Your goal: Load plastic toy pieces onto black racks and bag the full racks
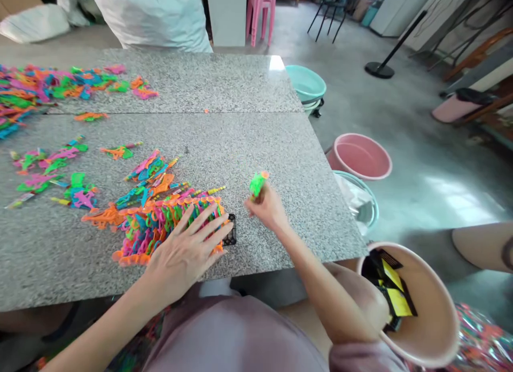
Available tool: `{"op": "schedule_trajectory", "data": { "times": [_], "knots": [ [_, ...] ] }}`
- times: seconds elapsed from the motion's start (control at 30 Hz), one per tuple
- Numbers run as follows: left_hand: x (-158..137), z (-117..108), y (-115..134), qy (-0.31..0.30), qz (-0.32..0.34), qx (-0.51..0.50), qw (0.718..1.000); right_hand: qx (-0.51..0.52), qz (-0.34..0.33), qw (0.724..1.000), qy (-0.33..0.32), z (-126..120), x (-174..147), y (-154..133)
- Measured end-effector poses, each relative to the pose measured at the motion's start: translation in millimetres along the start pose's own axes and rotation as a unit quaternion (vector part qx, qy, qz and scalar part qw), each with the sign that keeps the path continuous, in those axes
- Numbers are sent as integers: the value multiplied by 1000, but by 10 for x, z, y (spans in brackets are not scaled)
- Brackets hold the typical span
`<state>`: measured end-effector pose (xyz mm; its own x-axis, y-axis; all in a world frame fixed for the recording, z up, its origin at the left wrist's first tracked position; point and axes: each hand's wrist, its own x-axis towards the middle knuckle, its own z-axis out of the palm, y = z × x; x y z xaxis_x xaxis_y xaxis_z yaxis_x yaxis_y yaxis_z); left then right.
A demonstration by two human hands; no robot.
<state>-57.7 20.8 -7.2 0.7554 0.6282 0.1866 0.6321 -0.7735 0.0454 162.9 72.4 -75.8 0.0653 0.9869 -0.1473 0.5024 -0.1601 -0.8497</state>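
Observation:
My left hand [186, 254] lies with fingers spread over a packed row of colourful plastic toys [150, 227], their round orange ends lined along both edges. At the row's right end, a black holed tray [230, 230] shows partly from beneath. To the right, my right hand [266, 203] is closed on a small green plastic toy [256, 184] with an orange round end, held at the table. Its exact kind is blurred. Several loose toys [160, 185] in blue, orange and pink, some with yellow-tipped sticks, lie just beyond the row.
A heap of similar toys [52, 83] covers the far left of the speckled stone table [256, 137]. Past its right edge stand a teal basin [306, 83], a pink tub [363, 155] and a peach bucket [428, 286] holding black-and-yellow pieces. A white sack [156, 19] stands behind the table.

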Motion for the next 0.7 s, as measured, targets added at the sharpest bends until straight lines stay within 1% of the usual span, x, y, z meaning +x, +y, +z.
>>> {"op": "schedule_trajectory", "data": {
  "times": [0.07, 0.1, 0.17, 0.2, 0.27, 0.37, 0.5, 0.6, 0.7],
  "knots": [
    [8, -2, -11, 0, 7, -1, 1000, 109, 10, 994, -30, 110, -453, 123],
    [12, 1, -14, 1, 7, -2, 1000, 133, 11, 990, -37, 201, -632, 162],
    [16, 7, -16, 2, 9, 0, 1000, 130, 10, 991, -41, 388, -842, 180],
    [16, 8, -15, 2, 10, 3, 1000, 106, 10, 993, -42, 459, -876, 162],
    [10, 3, -13, -1, 11, 12, 1000, 28, 8, 999, -45, 530, -847, 94],
    [-7, -21, -17, -6, 8, 19, 1000, -84, -10, 994, -63, 504, -738, 6],
    [-10, -13, -14, -3, -7, 18, 1000, -113, -40, 990, -80, 444, -714, 5],
    [27, -1, 64, -6, -19, 6, 1000, -139, -73, 982, -108, 453, -733, -19],
    [20, -97, 119, -12, -21, -20, 1000, -166, -89, 973, -135, 476, -726, -109]
  ]
}}
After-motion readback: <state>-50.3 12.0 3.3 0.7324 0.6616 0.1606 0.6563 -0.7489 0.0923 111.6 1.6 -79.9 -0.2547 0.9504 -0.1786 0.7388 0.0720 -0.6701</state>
